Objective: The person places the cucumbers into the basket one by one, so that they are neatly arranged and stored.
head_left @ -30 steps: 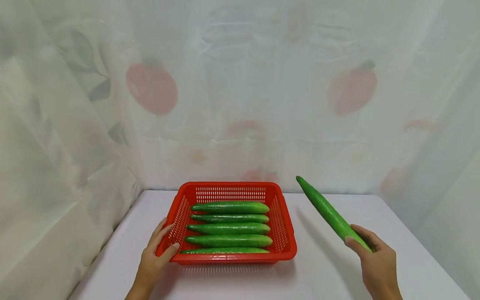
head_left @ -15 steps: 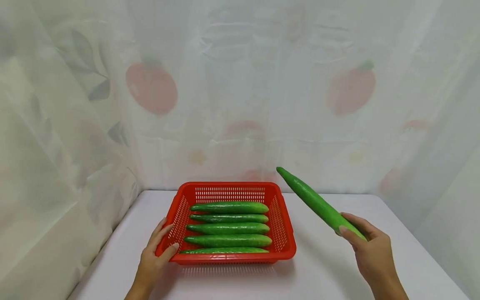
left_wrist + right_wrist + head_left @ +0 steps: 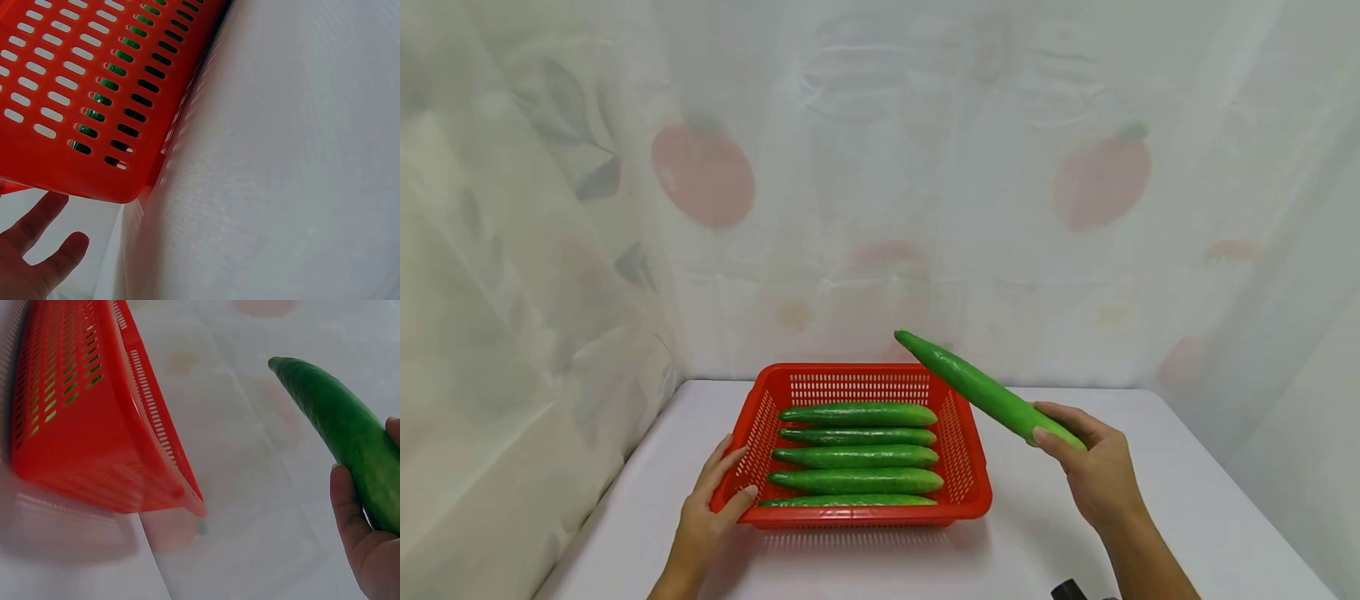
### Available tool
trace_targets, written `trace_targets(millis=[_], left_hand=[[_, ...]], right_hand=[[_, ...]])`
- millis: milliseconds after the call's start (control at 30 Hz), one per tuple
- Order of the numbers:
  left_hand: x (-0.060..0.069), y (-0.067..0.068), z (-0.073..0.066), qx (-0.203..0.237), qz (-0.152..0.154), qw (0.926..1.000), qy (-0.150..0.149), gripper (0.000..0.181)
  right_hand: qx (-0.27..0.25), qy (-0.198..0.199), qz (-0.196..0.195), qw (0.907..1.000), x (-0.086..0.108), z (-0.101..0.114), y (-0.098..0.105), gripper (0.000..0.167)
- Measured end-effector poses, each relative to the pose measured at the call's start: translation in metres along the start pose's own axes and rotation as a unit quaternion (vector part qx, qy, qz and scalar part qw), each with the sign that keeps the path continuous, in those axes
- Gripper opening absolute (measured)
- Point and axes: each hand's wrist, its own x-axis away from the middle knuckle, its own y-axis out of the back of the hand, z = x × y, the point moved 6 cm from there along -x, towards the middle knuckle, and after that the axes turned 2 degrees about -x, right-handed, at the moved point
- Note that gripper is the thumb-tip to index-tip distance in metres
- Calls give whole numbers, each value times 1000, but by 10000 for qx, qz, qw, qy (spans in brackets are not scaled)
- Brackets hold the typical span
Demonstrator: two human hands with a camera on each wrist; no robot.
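My right hand (image 3: 1093, 467) grips the paler, thicker end of a cucumber (image 3: 985, 392), thumb on one side and fingers on the other. The cucumber is tilted, with its darker tip up and to the left over the back right of a red plastic basket (image 3: 977, 504). In the right wrist view, the held cucumber (image 3: 337, 412) is apart from the basket. Several more cucumbers (image 3: 857, 481) lie side by side in the basket. My left hand (image 3: 700, 517) rests at the basket's front left corner, its fairly straight fingers and thumb over the rim. In the left wrist view, two spread fingers (image 3: 65, 256) show.
The basket stands on a white table (image 3: 1037, 533) with perforated walls around its contents. A pale curtain printed with fruit (image 3: 880, 192) hangs behind and at both sides. A small black object (image 3: 1067, 590) shows below my right wrist at the bottom edge.
My right hand has carried the cucumber leftward, bringing its tip from right of the basket to above the basket's back right. The left hand and basket have stayed in place.
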Motion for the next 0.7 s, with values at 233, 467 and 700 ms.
trace_targets(millis=[233, 467, 700], left_hand=[[-1, 0, 2, 53, 24, 10000, 31, 48], [0, -1, -1, 182, 32, 9998, 46, 48], [0, -2, 0, 234, 101, 9993, 275, 49]], right_hand=[[266, -74, 490, 9984, -19, -14, -25, 37], [383, -130, 1077, 9934, -34, -32, -47, 35], [375, -246, 1413, 9890, -44, -43, -62, 35]])
